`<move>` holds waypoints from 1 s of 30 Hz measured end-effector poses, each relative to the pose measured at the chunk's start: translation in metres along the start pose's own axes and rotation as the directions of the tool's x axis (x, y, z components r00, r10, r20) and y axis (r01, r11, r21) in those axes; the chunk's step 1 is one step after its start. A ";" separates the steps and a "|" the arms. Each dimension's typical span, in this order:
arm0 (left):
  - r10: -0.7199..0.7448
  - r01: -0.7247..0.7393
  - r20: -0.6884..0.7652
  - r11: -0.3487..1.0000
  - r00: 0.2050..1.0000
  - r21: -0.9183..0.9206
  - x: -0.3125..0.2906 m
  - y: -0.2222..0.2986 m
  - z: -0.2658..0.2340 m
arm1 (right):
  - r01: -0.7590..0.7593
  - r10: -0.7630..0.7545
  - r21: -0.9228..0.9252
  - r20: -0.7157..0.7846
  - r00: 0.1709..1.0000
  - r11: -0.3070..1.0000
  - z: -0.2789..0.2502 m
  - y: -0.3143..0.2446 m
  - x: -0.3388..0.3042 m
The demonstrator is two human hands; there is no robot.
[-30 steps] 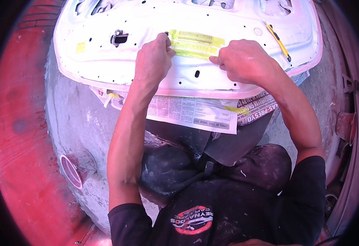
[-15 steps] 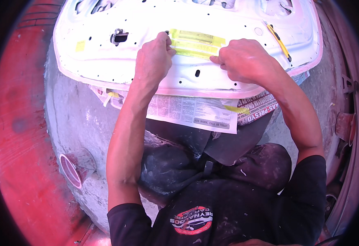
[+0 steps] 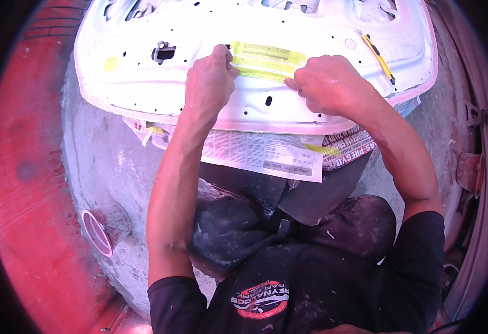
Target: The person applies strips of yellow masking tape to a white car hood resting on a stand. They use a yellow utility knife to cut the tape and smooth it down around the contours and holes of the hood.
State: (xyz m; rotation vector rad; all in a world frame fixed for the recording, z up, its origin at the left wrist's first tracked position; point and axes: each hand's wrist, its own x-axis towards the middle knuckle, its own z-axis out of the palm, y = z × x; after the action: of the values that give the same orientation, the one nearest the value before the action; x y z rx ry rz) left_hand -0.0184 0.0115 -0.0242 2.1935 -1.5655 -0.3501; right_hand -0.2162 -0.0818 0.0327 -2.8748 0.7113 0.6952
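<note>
A white car panel (image 3: 127,83) with holes and raised edges lies in front of me. On its middle, overlapping strips of yellow masking tape (image 3: 263,73) cover a printed label (image 3: 269,53), which shows through. My left hand (image 3: 210,80) pinches the left end of the lower strip, thumb and index finger together. At the strip's right end my right hand (image 3: 327,86) is curled, its fingertips closed on the tape against the panel. The fingertips' exact grip is partly hidden by the knuckles.
A yellow utility knife (image 3: 378,58) lies on the panel's right side. Newspaper sheets (image 3: 255,151) hang below its near edge, above my dark trousers. A tub (image 3: 106,228) stands on the concrete at left, and a reddish pot (image 3: 470,173) at right.
Both hands stay at the two ends of the tape. The view has shifted very slightly; little else differs.
</note>
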 end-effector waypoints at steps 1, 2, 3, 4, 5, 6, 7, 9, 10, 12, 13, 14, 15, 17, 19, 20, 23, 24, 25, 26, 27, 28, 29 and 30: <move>0.003 -0.003 -0.002 1.000 1.000 0.005 0.000 0.000 -0.001 | -0.006 0.006 0.001 0.005 1.000 1.000 -0.003 -0.001 -0.001; -0.009 0.009 0.006 1.000 1.000 0.005 0.000 -0.001 -0.001 | -0.011 0.011 0.001 0.010 1.000 1.000 -0.005 -0.002 -0.001; -0.022 0.022 0.015 1.000 1.000 0.005 0.000 -0.002 -0.001 | -0.015 0.015 0.011 0.015 1.000 1.000 -0.005 -0.002 -0.001; -0.031 0.031 0.023 1.000 0.999 0.006 0.000 -0.001 -0.001 | -0.022 0.022 0.021 0.018 1.000 1.000 -0.005 -0.002 0.000; -0.052 0.053 -0.019 0.997 0.998 0.056 0.000 0.000 -0.004 | -0.029 0.029 0.032 0.022 0.999 0.999 -0.005 -0.001 0.000; -0.071 0.077 -0.061 0.991 0.996 0.105 0.001 0.001 -0.007 | -0.041 0.040 0.053 0.014 0.999 0.998 -0.005 0.000 0.000; -0.087 0.103 -0.108 0.983 0.990 0.154 0.001 0.003 -0.012 | -0.051 0.051 0.074 0.002 0.999 0.996 -0.005 0.001 0.000; -0.106 0.119 -0.107 0.984 0.989 0.130 -0.002 0.004 -0.009 | -0.057 0.059 0.112 -0.009 0.998 0.992 -0.006 0.004 0.000; -0.116 0.129 -0.110 0.984 0.987 0.121 -0.003 0.003 -0.006 | -0.051 0.053 0.128 -0.013 0.999 0.990 -0.007 0.006 0.001; -0.043 0.067 -0.197 0.991 0.979 0.117 -0.006 0.001 0.007 | -0.048 0.048 0.151 0.000 0.999 0.987 -0.009 0.009 0.005; -0.001 0.030 -0.239 0.993 0.971 0.117 -0.005 0.006 0.010 | -0.054 0.052 0.157 0.015 0.999 0.986 -0.010 0.010 0.007; -0.011 0.039 -0.225 0.992 0.974 0.119 -0.004 0.013 0.013 | -0.060 0.056 0.164 0.030 0.998 0.985 -0.010 0.012 0.008; 0.013 0.013 -0.213 0.992 0.977 0.124 -0.003 0.022 0.018 | -0.059 0.055 0.181 0.029 0.998 0.982 -0.009 0.014 0.008; 0.058 -0.032 -0.193 0.990 0.979 0.137 -0.003 0.041 0.030 | -0.050 0.046 0.211 0.024 0.999 0.976 -0.009 0.016 0.009; 0.023 -0.014 -0.110 0.996 0.994 0.084 -0.001 0.061 0.037 | -0.081 0.081 0.240 0.011 0.997 0.968 -0.012 0.018 0.004; -0.025 0.026 -0.050 0.999 0.998 0.025 0.000 0.067 0.039 | -0.095 0.097 0.254 0.006 0.995 0.963 -0.012 0.019 0.002; -0.112 0.115 0.092 0.993 0.989 -0.023 0.005 0.077 0.040 | -0.080 0.099 0.262 -0.063 0.993 0.962 -0.004 0.021 -0.004; -0.147 0.151 0.124 0.988 0.981 -0.026 0.005 0.078 0.039 | -0.068 0.090 0.252 -0.076 0.993 0.965 -0.004 0.021 -0.006; -0.183 0.190 0.159 0.981 0.970 -0.028 0.003 0.081 0.035 | -0.058 0.081 0.244 -0.085 0.993 0.968 -0.004 0.019 -0.006; -0.219 0.228 0.194 0.973 0.956 -0.028 0.002 0.083 0.033 | -0.047 0.071 0.236 -0.094 0.993 0.971 -0.004 0.018 -0.006; -0.210 0.215 0.194 0.977 0.958 -0.007 0.002 0.084 0.033 | -0.050 0.069 0.226 -0.078 0.995 0.973 -0.004 0.017 -0.007; -0.204 0.206 0.190 0.978 0.960 0.009 0.002 0.084 0.033 | -0.048 0.062 0.210 -0.062 0.996 0.977 -0.007 0.016 -0.007; -0.198 0.197 0.186 0.980 0.962 0.025 0.002 0.085 0.032 | -0.047 0.057 0.193 -0.045 0.997 0.980 -0.009 0.015 -0.008; -0.183 0.183 0.165 0.983 0.969 0.016 0.003 0.086 0.034 | -0.054 0.046 0.195 0.047 0.998 0.979 -0.008 0.022 -0.011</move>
State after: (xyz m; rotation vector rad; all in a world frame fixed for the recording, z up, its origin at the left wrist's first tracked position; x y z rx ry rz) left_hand -0.1042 -0.0214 -0.0137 2.3684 -1.4465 -0.6028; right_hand -0.2321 -0.0984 0.0447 -2.6647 0.8006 0.6504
